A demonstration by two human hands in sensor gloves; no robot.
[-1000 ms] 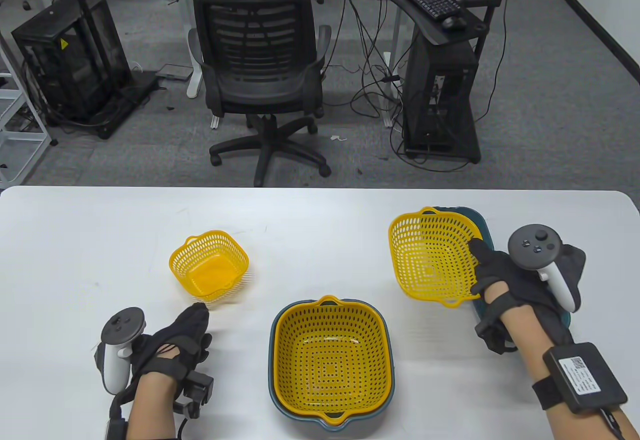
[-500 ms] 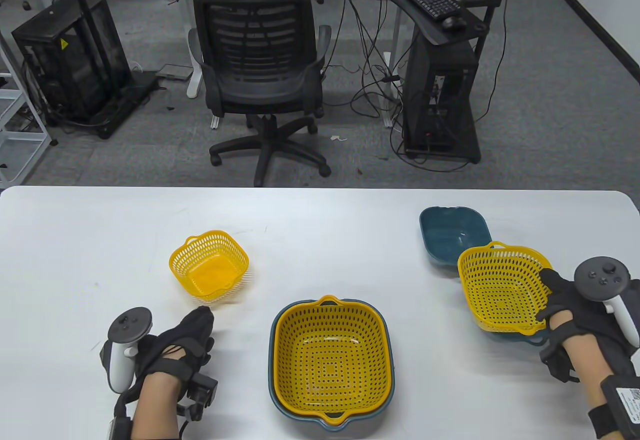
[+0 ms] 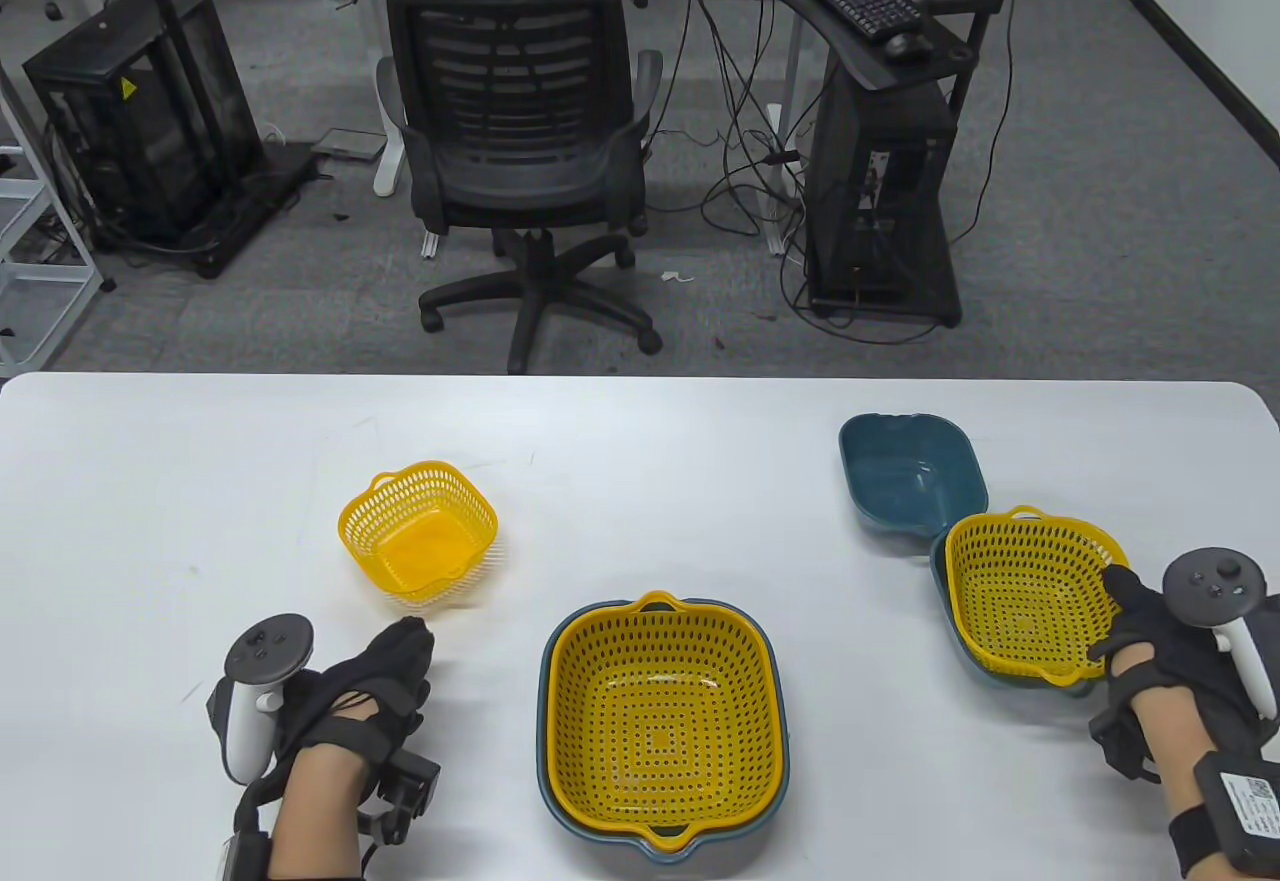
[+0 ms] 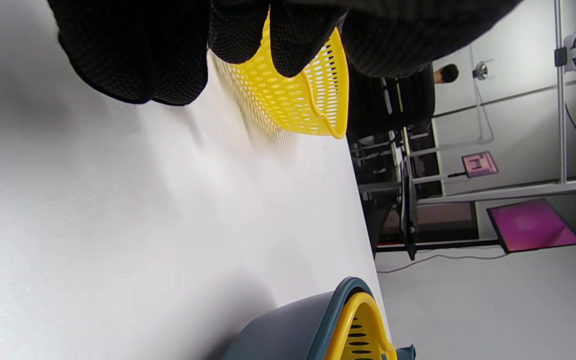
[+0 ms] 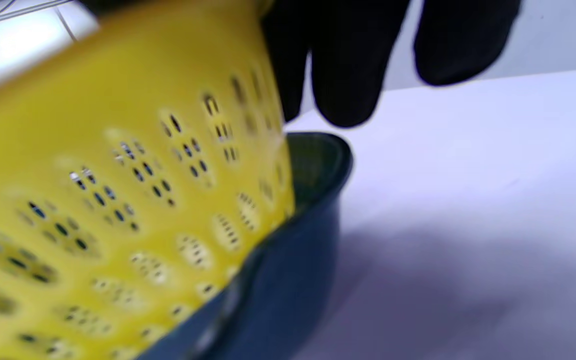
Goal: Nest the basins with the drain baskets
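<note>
Table view, right: right hand [image 3: 1150, 636] grips the near-right rim of the medium basket [image 3: 1030, 591], which sits partly inside the medium basin [image 3: 945, 611], apparently to seat it level.
Table view, left: left hand [image 3: 375, 681] rests on the table [image 3: 640, 481], holding nothing, just near of the small basket [image 3: 418, 531]; the small basin [image 3: 905, 471] lies far right, empty.
Table view, centre: large basket [image 3: 660, 716] nested in the large basin [image 3: 548, 681].
Left wrist view: fingers [image 4: 133, 55] hang loose above the tabletop; spread cannot be judged.
Right wrist view: basket wall tilted over the basin rim, not fully seated.
</note>
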